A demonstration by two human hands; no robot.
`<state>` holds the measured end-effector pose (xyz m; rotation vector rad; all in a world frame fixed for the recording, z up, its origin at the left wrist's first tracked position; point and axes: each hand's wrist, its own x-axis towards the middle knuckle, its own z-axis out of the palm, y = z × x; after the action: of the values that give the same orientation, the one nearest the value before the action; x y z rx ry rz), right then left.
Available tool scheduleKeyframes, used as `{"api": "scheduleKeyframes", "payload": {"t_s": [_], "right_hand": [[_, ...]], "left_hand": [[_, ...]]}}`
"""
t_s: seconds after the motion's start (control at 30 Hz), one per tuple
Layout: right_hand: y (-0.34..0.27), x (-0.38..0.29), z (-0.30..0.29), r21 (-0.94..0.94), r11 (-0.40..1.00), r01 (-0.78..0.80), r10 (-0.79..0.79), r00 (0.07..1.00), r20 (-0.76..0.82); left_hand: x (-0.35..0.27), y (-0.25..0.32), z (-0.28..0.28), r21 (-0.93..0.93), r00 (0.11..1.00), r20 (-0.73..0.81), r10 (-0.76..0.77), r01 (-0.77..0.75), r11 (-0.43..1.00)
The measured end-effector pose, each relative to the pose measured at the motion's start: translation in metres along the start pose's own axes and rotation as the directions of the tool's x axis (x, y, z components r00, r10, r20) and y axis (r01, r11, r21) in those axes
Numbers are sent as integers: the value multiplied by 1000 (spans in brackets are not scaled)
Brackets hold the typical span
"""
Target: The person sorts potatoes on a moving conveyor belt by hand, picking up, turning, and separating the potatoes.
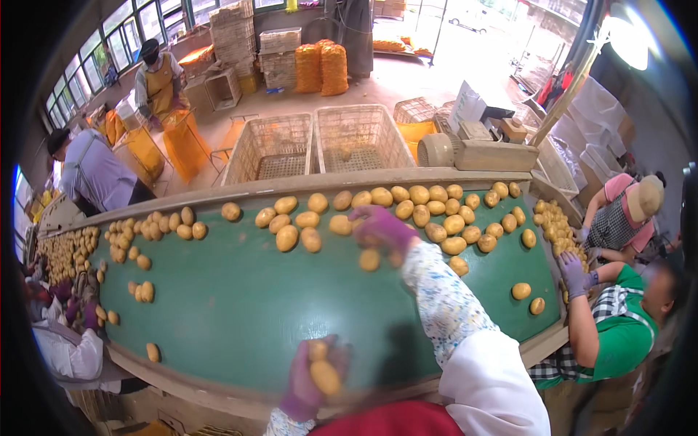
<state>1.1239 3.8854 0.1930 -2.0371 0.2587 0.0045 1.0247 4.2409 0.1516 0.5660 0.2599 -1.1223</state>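
Note:
My left hand (305, 376), in a purple glove, is at the near edge of the green conveyor belt (229, 305). Two potatoes (325, 377) rest in its grasp, slightly blurred. My right hand (384, 226), gloved alike, reaches across to the far half of the belt. Its fingers are over a group of potatoes, close to one potato (341, 224) on the left. Below that palm is a blurred potato (369, 260). Motion blur and the back of the glove hide whether these fingers grip anything. More loose potatoes (453, 224) lie to its right.
Two plastic crates (360, 111) stand beyond the belt's far rail, left of a motor (436, 150). A co-worker in green (621, 321) and another in pink (627, 212) work at the right end. Other workers stand left, near heaped potatoes (65, 253).

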Motion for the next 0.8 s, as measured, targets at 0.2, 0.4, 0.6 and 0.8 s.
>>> {"api": "scheduleKeyframes", "payload": {"t_s": [0.2,0.4,0.6,0.8], "right_hand": [[-66,-80,56,807,588,-62,-65,990,124],[-82,-135,154,425,903,-62,-59,962,266],[-104,-150,189,-168,966,199,-196,980,29],[-83,-138,165,-154,988,4,-25,990,-138]], "left_hand": [[-7,30,4,-218,999,40,20,-10,976],[2,44,-18,-653,925,376,-60,310,691],[-8,38,-58,-448,919,393,19,174,877],[-25,67,-63,-487,924,374,84,118,865]]}}
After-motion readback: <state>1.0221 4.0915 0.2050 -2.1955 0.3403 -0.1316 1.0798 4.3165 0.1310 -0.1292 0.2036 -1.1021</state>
